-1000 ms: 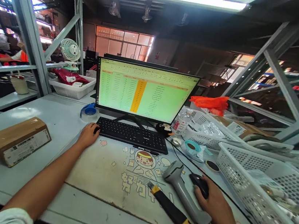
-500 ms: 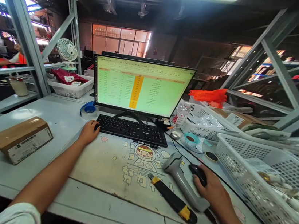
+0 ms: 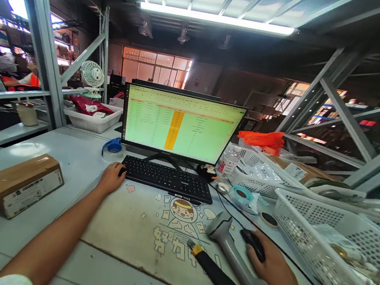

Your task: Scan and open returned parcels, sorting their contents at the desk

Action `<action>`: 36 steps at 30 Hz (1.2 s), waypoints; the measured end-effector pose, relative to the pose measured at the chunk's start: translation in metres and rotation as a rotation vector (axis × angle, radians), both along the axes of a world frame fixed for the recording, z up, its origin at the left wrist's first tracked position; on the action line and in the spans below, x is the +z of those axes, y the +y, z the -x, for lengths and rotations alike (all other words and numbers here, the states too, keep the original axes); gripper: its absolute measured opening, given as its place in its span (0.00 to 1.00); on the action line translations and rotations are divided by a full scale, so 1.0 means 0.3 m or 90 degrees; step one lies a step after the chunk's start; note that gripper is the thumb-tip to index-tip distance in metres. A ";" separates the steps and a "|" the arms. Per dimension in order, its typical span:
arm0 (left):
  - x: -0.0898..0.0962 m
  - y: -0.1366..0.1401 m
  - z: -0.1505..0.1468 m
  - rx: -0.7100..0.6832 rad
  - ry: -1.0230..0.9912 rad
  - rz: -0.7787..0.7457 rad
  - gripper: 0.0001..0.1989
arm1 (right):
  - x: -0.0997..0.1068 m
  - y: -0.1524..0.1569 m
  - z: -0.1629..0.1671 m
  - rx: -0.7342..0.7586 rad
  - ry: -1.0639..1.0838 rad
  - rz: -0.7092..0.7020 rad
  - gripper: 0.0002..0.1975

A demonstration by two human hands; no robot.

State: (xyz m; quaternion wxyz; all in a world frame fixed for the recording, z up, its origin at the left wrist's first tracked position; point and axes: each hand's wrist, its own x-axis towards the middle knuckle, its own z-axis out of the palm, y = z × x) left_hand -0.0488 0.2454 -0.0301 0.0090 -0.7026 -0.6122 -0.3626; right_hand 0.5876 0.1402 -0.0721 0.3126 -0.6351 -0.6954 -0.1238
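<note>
My left hand [image 3: 111, 178] rests with its fingers on the left end of a black keyboard [image 3: 167, 179], holding nothing. My right hand [image 3: 272, 261] is wrapped round a black computer mouse [image 3: 253, 245] on the desk mat. Beside the mouse lies a grey barcode scanner [image 3: 236, 256], close to the right hand. A yellow and black utility knife [image 3: 219, 277] lies left of the scanner on the printed desk mat [image 3: 121, 241]. Behind the keyboard stands a monitor [image 3: 195, 129] showing a spreadsheet with one orange column.
A brown cardboard box [image 3: 24, 181] sits at left. Blue tape [image 3: 114, 149] lies by the keyboard. White plastic baskets [image 3: 305, 223] line the right side, near a plastic bottle [image 3: 229, 161]. Another basket [image 3: 93, 120] holds a dark red bag. A person [image 3: 28, 77] is at far left.
The view has tilted upward, so the desk appears lower in the picture. The rows on the monitor have changed. Both hands stay at the keyboard and mouse.
</note>
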 end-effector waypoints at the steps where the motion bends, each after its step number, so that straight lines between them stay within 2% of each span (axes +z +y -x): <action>1: 0.000 0.000 0.000 0.000 -0.001 0.000 0.14 | 0.002 0.000 0.001 -0.002 0.007 0.003 0.29; 11: -0.012 0.003 0.003 0.001 -0.002 0.001 0.14 | -0.006 -0.007 -0.008 -0.018 0.001 0.030 0.36; 28: 0.004 -0.007 -0.010 0.014 0.000 0.007 0.14 | -0.047 0.040 -0.044 0.119 0.010 -0.037 0.25; 36: 0.006 -0.010 -0.007 0.011 0.004 0.008 0.15 | -0.068 0.052 -0.064 0.119 -0.015 -0.039 0.25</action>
